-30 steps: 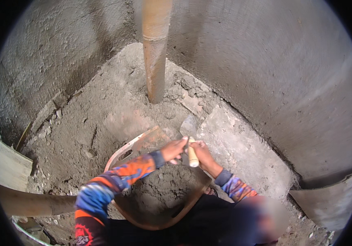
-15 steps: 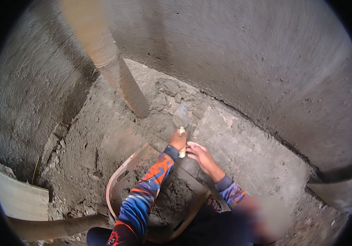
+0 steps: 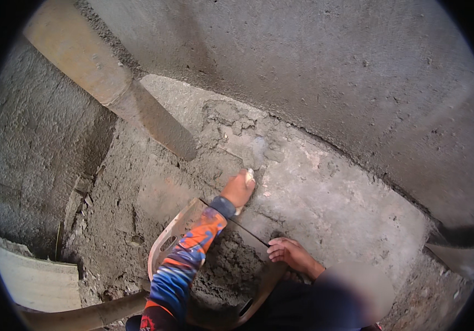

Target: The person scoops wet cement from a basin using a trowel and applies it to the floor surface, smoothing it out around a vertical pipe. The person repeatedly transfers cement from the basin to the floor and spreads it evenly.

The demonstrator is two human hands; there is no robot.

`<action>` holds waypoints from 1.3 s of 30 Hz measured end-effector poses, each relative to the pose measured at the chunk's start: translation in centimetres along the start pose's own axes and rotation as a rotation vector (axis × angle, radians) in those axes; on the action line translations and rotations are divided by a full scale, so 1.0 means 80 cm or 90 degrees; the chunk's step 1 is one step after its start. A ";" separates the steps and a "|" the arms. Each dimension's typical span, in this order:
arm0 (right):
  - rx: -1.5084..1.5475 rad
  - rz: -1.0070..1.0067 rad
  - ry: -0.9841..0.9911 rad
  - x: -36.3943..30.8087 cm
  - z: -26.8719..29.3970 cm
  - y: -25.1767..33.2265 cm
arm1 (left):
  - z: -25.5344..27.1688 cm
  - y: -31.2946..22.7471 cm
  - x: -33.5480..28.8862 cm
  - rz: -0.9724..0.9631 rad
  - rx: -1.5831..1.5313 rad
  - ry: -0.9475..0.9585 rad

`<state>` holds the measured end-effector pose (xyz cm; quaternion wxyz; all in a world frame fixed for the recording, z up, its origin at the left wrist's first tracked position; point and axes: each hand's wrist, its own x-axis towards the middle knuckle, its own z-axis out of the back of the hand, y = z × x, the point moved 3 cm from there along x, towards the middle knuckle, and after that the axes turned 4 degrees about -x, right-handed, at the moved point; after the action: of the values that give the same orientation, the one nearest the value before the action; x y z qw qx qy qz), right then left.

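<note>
My left hand (image 3: 238,191) is closed round the pale handle of a trowel (image 3: 258,153). Its grey blade lies against the wet mortar (image 3: 227,118) on the floor, between a slanting pole and the long wall. Close to my legs sits a brownish mortar pan (image 3: 162,243) with handle holes in its raised sides and lumpy grey mortar (image 3: 228,270) inside. At the pan's far right corner is my right hand (image 3: 292,255), its fingers bent together over the edge. My left forearm hides part of the pan.
A thick yellowish pole (image 3: 118,91) slants down to the floor at the upper left. Rough plastered walls (image 3: 325,66) meet behind it. A pale curved board (image 3: 38,278) and a lower pole (image 3: 88,311) lie at left. Bare slab (image 3: 336,204) spreads to the right.
My right hand has left its place beside the trowel handle and come back to the pan's corner. My left hand and the trowel have shifted slightly. The view has tilted a little.
</note>
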<state>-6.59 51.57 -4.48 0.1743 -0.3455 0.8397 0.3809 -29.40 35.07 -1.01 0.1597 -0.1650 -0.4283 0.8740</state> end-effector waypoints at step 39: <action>0.026 0.068 0.004 -0.015 -0.019 -0.004 | 0.029 -0.024 0.019 0.034 -0.029 0.103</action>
<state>-5.57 50.78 -2.99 0.1582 -0.2974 0.8653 0.3712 -31.46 35.20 1.63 0.1668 -0.2497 -0.4294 0.8518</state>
